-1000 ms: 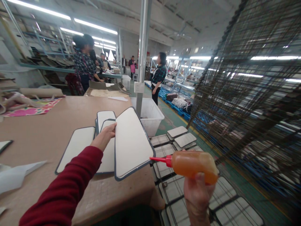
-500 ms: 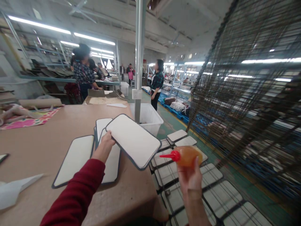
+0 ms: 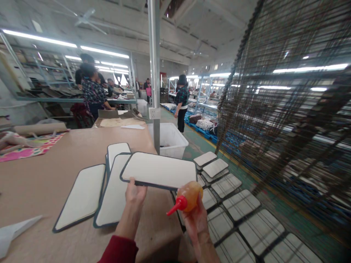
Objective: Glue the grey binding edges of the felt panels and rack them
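My left hand (image 3: 135,193) grips the lower left edge of a white rectangular panel (image 3: 161,168) with rounded corners and a dark border. The panel is held above the table's right edge. In my right hand (image 3: 196,219) is a squeeze bottle (image 3: 191,194) of amber liquid, its red nozzle pointing down and left. The bottle overlaps the panel's lower right corner in view; whether they touch I cannot tell. More panels of the same kind lie on the table: one at the left (image 3: 80,195), and a few overlapping ones (image 3: 113,197) just left of my left hand.
The brown-covered table (image 3: 74,146) fills the left. Several panels lie on a wire rack (image 3: 241,223) low on the right, beneath a raised wire mesh frame (image 3: 263,91). A metal post (image 3: 155,80) and a white bin (image 3: 172,140) stand ahead. One person (image 3: 182,100) stands beyond the bin.
The panel has turned flatter and swung lower, with my left hand now under its near edge. My right hand has brought the bottle left, close to the panel, and its nozzle has tipped downward.
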`<action>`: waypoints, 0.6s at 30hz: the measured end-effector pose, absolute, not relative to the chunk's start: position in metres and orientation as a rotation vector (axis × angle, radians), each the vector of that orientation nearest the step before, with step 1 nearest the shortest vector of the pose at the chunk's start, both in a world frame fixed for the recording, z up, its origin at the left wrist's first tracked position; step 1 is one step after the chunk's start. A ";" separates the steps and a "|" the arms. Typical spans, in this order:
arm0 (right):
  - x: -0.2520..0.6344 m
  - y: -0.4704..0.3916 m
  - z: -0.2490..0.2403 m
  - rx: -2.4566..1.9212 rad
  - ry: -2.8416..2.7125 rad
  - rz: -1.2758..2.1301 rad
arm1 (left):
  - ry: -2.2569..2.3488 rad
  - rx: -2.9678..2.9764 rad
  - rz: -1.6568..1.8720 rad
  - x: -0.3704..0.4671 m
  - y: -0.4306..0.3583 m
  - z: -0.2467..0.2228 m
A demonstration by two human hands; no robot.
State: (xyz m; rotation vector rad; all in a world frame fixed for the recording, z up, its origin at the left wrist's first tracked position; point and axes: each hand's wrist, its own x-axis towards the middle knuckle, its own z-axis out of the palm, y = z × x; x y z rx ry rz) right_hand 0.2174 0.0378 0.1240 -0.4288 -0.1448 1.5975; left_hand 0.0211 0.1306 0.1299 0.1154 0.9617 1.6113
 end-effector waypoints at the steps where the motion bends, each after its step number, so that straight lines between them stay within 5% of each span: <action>1: 0.219 0.039 0.121 -0.436 -0.145 1.592 | 0.935 0.035 1.631 0.022 0.119 0.128; 10: 0.214 0.049 0.103 -0.416 -0.157 1.654 | 0.736 -0.116 1.620 -0.017 0.052 0.108; 14: 0.206 0.052 0.096 -0.440 -0.154 1.659 | 1.298 -0.041 1.891 -0.052 0.043 0.110; 18: 0.197 0.051 0.091 -0.479 -0.162 1.673 | 1.660 0.717 1.891 -0.059 0.066 0.135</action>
